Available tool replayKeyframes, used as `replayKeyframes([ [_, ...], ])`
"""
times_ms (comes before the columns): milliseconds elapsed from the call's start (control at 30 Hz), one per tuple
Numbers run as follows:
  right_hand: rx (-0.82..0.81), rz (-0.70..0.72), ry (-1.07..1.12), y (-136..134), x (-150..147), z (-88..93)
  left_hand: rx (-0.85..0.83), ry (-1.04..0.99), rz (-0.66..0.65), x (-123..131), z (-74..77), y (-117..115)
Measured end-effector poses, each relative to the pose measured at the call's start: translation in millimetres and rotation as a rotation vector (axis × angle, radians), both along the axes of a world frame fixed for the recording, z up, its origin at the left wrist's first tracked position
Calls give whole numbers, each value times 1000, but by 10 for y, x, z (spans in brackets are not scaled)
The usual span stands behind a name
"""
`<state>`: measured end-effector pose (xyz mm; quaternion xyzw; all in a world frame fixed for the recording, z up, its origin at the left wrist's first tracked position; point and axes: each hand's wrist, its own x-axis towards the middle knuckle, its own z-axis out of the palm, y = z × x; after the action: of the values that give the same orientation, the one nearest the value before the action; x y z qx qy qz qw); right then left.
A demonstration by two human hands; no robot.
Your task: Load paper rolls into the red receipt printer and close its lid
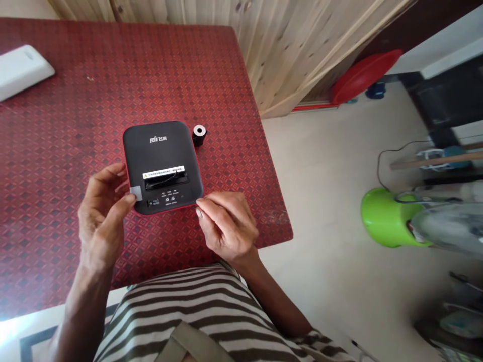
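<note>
A black receipt printer (162, 151) with red edges lies flat on the red table, its paper slot and buttons toward me. A white warning label runs above the slot, and a pale piece of tape (136, 193) sticks at the near left corner. My left hand (103, 216) is closed around that corner, thumb by the tape and fingers along the side. At the near right corner, my right hand (228, 223) is pinched, its fingertips against the printer's edge; whatever they grip is hidden. Just right of the printer stands a small black paper roll (198, 137) with a white top.
The red patterned table (226, 75) ends at a rounded corner on the right. A white box-like object (23, 70) lies at the far left. Wood panelling (287, 45) rises behind. On the floor are a green bucket (383, 218) and a red basin (366, 75).
</note>
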<state>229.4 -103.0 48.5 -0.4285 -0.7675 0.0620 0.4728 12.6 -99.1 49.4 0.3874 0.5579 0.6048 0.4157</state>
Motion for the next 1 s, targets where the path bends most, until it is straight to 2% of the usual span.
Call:
replayKeyframes([
  [467, -70, -5, 42, 24, -9, -110, -23, -33, 106, 236, -19, 6],
  [533, -135, -35, 98, 11, -12, -127, 3, -47, 112, 272, -27, 11],
  [633, -335, -90, 189, 3, -2, -171, 24, -73, 87, 301, -14, 24],
  [733, -496, -40, 223, 16, 11, -223, -5, -118, 71, 316, 35, 43],
  [867, -533, 55, 177, 35, 4, -252, -62, -184, 112, 333, 90, 64],
  [1000, -524, 42, 174, 36, -2, -247, -34, -199, 138, 342, 74, 66],
])
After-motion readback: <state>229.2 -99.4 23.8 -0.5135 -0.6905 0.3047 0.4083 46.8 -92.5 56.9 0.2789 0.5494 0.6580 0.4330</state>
